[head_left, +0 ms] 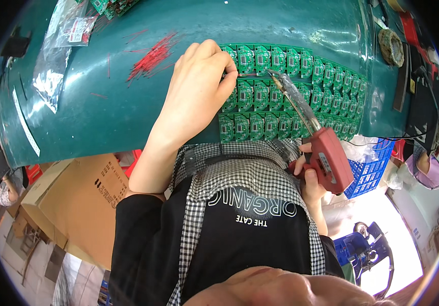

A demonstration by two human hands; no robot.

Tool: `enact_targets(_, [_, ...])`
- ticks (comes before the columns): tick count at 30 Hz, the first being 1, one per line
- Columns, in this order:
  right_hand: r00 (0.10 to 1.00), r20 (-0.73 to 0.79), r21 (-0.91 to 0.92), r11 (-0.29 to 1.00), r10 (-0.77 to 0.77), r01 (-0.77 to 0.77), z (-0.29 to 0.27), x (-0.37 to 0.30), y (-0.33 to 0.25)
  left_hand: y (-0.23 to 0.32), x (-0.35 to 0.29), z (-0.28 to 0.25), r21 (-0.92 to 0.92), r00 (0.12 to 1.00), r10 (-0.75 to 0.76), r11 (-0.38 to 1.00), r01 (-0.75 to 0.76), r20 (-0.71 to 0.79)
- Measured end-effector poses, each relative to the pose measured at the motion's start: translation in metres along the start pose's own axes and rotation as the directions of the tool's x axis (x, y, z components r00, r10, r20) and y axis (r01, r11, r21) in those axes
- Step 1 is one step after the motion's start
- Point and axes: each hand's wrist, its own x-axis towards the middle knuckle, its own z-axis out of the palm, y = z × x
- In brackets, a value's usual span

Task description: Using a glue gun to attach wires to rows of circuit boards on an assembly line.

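Rows of joined green circuit boards [261,96] lie on the table in front of me. My left hand [196,84] rests at the left end of the upper rows, its fingers pinched on a thin red wire [247,75] that runs right along the boards. The fingertips are partly hidden behind the hand. In my right hand [308,176] is a red soldering gun [330,159], gripped by its handle near the table's front edge. Its long metal tip points up and left, close to the wire's end above the boards; whether they touch I cannot tell.
A loose pile of red wires [153,57] lies left of my left hand. Clear plastic bags [51,84] and a white strip [26,122] are farther left on the green table [97,117]. A tape roll [391,47] sits at right. Below stand a cardboard box [87,196] and blue crate [365,176].
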Motion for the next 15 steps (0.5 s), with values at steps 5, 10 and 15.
enact_targets(5, [1.0, -0.009, -0.01, 1.0, 0.014, -0.014, 0.0041, 0.0005, -0.0035, -0.0011, -0.0007, 0.0004, 0.011, 1.0, 0.005, 1.0, -0.005, -0.004])
enact_targets(10, [0.998, 0.021, -0.046, 0.997, 0.067, -0.066, 0.0032, -0.0001, -0.0068, -0.0018, -0.0006, 0.0014, 0.007, 1.0, 0.016, 1.0, -0.016, -0.012])
enact_targets(15, [0.998, 0.035, -0.059, 0.997, 0.054, -0.052, 0.0042, 0.0009, -0.0076, -0.0022, -0.0009, 0.0024, 0.011, 1.0, 0.026, 1.0, -0.026, -0.015])
